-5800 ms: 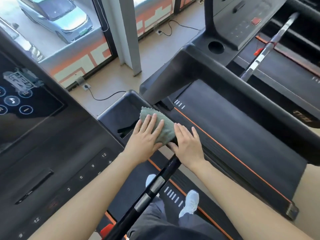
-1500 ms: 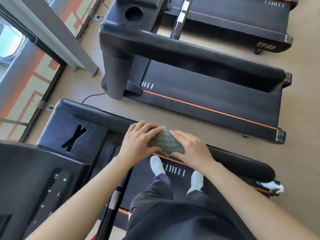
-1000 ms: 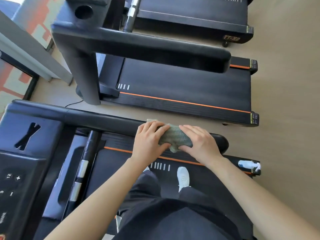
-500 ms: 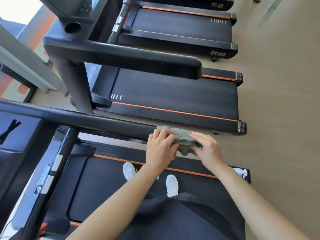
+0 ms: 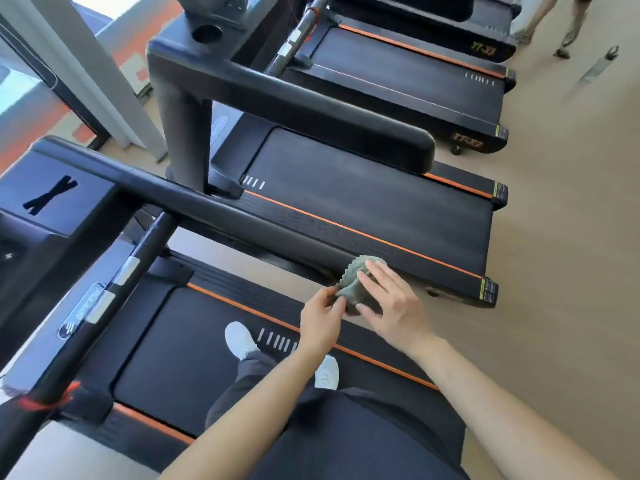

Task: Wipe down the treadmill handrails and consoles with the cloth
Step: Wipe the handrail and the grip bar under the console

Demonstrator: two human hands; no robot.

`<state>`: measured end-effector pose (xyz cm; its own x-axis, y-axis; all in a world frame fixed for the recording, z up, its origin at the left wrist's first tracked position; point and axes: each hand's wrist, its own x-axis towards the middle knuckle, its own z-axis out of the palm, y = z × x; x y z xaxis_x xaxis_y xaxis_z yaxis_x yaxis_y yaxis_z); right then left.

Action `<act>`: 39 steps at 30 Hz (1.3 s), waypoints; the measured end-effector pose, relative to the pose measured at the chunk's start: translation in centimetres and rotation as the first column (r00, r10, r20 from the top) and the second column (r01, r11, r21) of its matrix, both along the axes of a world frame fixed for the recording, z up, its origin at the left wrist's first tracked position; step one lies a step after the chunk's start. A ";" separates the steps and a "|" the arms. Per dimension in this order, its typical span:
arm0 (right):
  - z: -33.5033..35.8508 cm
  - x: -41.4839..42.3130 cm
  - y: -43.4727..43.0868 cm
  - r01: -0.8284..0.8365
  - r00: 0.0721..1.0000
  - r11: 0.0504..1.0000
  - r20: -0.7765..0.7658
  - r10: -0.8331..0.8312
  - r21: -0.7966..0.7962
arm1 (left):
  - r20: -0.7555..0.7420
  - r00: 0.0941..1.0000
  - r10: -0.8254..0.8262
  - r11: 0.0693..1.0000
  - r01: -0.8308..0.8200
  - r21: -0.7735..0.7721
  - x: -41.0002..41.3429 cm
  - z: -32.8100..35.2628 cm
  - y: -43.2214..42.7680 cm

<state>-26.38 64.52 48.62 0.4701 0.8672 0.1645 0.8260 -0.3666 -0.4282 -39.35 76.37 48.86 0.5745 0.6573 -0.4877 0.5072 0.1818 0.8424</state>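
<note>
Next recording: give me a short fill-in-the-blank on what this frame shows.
1. The cloth is ____ in colour.
2. Both hands grip the cloth at the ____ end of the handrail.
3. The person stands on the treadmill belt in ____ shoes.
4. The belt's side stripe is ____.

Missing: green; rear; white; orange

Beige floor (image 5: 571, 258), neighbouring treadmills (image 5: 363, 188), bright window (image 5: 20, 88), white pillar (image 5: 86, 64)

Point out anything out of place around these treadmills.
A metal water bottle lies on its side on the open floor at far right, near someone's feet. Otherwise nothing stands out; both hands hold the green cloth at the handrail's end.
</note>
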 end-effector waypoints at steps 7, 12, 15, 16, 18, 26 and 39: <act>3.0 2.7 5.1 -0.287 0.955 0.932 0.008 0.296 -0.222 | 0.157 0.933 0.323 0.875 -0.231 -0.426 -0.2 0.2 0.0; 3.5 1.7 9.3 -0.368 0.918 0.876 0.028 0.395 -0.312 | 0.163 0.847 0.506 0.805 -0.397 -0.441 -0.8 -1.0 2.2; 3.9 0.5 12.3 -0.382 0.907 0.860 0.041 0.419 -0.338 | 0.166 0.820 0.548 0.796 -0.451 -0.404 -1.2 -1.9 4.4; 4.0 0.2 13.4 -0.385 0.903 0.854 0.051 0.427 -0.349 | 0.159 0.820 0.550 0.801 -0.464 -0.379 -1.3 -2.5 4.9; 4.5 -0.6 15.7 -0.391 0.895 0.841 0.060 0.443 -0.375 | 0.125 0.838 0.531 0.821 -0.472 -0.321 -1.6 -4.3 5.9; 4.9 -2.9 24.8 -0.449 0.858 0.778 0.032 0.513 -0.440 | 0.235 0.668 0.707 0.685 -0.562 -0.465 -2.5 -0.7 13.4; 5.2 -6.3 35.1 -0.508 0.807 0.731 0.046 0.589 -0.455 | 0.286 0.505 0.814 0.579 -0.670 -0.464 -4.1 -2.8 23.8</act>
